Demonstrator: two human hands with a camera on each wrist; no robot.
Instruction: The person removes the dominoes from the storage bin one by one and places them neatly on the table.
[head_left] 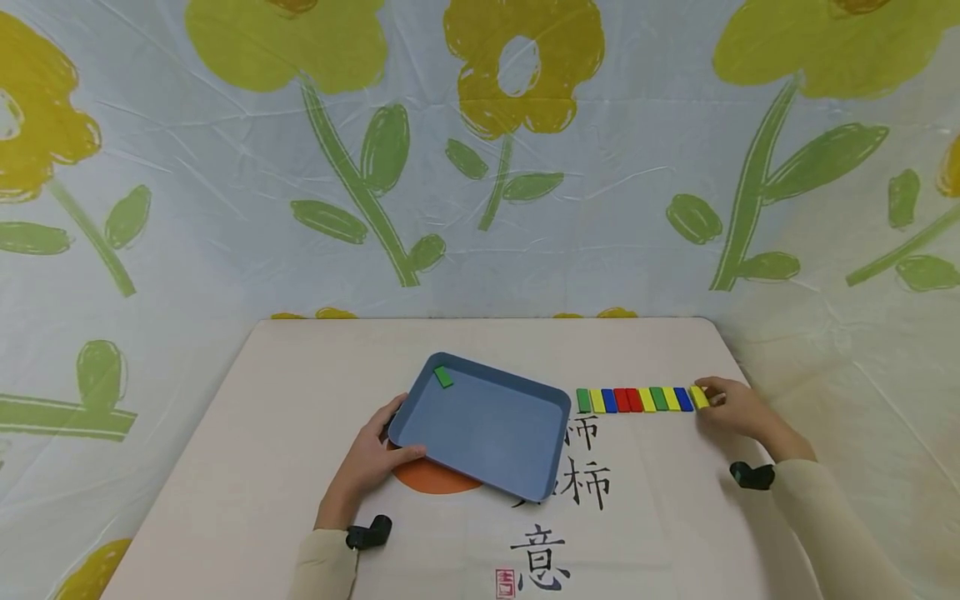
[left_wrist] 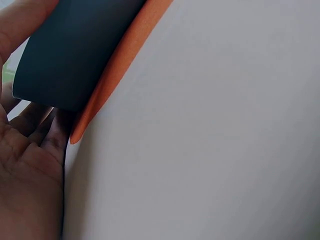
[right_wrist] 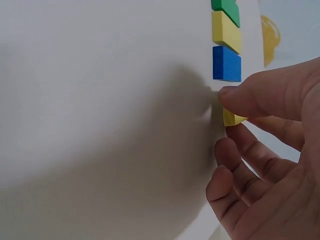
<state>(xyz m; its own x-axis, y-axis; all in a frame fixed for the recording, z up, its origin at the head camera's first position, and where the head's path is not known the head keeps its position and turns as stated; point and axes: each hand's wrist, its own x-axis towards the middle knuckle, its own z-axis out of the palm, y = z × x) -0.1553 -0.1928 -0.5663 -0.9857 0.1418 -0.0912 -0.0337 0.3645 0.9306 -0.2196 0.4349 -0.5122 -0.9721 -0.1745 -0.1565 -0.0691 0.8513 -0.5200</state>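
A blue-grey tray (head_left: 487, 425) sits tilted at an angle near the table's middle, and my left hand (head_left: 372, 447) grips its left edge, thumb on the rim and fingers beneath. Inside the tray's far left corner lies one green block (head_left: 444, 377). To the right, a row of coloured blocks (head_left: 634, 400) in green, yellow, blue and red lies side by side. At the row's right end my right hand (head_left: 742, 408) pinches a yellow block (head_left: 699, 397) between thumb and finger, a small gap from the blue block (right_wrist: 227, 64). Fingers partly cover that yellow block in the right wrist view.
The cloth on the table bears black brush characters (head_left: 540, 558), a red seal (head_left: 506, 583) and an orange shape (head_left: 435, 479) partly under the tray. A flowered curtain (head_left: 525, 250) hangs behind and around the table.
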